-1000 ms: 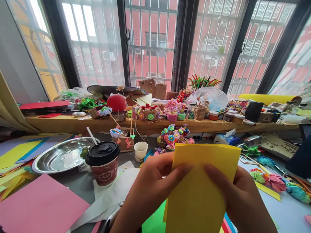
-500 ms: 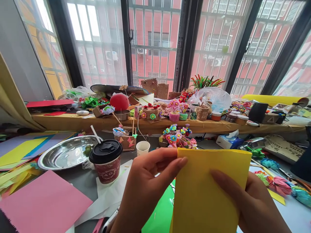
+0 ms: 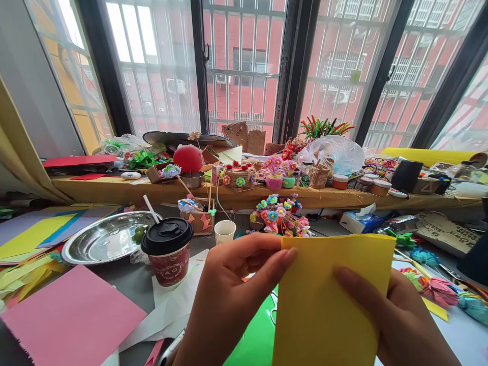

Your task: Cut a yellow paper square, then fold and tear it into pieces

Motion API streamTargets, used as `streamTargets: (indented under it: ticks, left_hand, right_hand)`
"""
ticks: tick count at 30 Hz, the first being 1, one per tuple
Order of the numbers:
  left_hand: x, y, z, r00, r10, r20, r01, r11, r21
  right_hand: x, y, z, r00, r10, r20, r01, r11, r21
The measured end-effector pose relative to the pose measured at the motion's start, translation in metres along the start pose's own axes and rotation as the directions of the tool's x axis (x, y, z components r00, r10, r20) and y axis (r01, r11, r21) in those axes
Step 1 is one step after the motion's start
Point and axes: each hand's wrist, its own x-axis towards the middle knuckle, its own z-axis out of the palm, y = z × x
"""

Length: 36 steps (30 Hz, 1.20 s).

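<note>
A folded sheet of yellow paper [image 3: 324, 300] is held upright in front of me, its fold or edge running along the top. My left hand [image 3: 236, 290] pinches its upper left corner between thumb and index finger. From the right side, my right hand [image 3: 396, 310] grips the sheet, thumb flat on the near face and the other fingers hidden behind. Beneath the paper lies a green sheet [image 3: 253, 335], and the handle of a pair of scissors [image 3: 273, 307] shows beside the yellow edge.
Left of my hands stand a lidded coffee cup [image 3: 168, 259], a steel tray [image 3: 95, 244] and a white paper cup [image 3: 224, 232]. Pink paper [image 3: 76, 320] lies at front left. Crocheted flowers [image 3: 278, 213] stand behind my hands; a tissue box [image 3: 358, 222] sits farther right. Crafts crowd the windowsill [image 3: 114, 190].
The grip on the yellow paper is nearly the same. Paper and hands have shifted very slightly right, and a little more of the scissors handle shows.
</note>
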Motion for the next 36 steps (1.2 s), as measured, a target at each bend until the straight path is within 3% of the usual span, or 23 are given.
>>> streamTargets:
  ticks: [4, 9, 14, 19, 36]
  left_hand:
    - [-0.001, 0.002, 0.002, 1.000, -0.003, -0.011, 0.004, 1.000, 0.023]
    - [0.001, 0.000, -0.001, 1.000, 0.001, -0.006, -0.001, 1.000, 0.023]
    - [0.005, -0.003, -0.006, 0.993, -0.009, 0.116, 0.009, 1.000, 0.002]
    - [0.001, -0.003, -0.003, 0.999, -0.002, 0.052, 0.005, 0.999, -0.046]
    - [0.000, -0.002, -0.003, 0.998, 0.015, 0.063, -0.015, 1.000, -0.007]
  right_hand:
    - [-0.002, -0.003, 0.002, 1.000, 0.004, 0.010, -0.004, 1.000, 0.001]
    - [-0.006, -0.010, 0.010, 0.998, 0.039, -0.057, -0.038, 0.999, 0.017]
    - [-0.007, -0.012, 0.013, 0.995, 0.046, -0.088, -0.044, 0.999, 0.023]
    - [-0.007, -0.012, 0.015, 0.994, 0.027, -0.106, -0.023, 0.999, 0.038]
    - [-0.007, -0.011, 0.016, 0.994, 0.008, -0.110, -0.003, 0.999, 0.038]
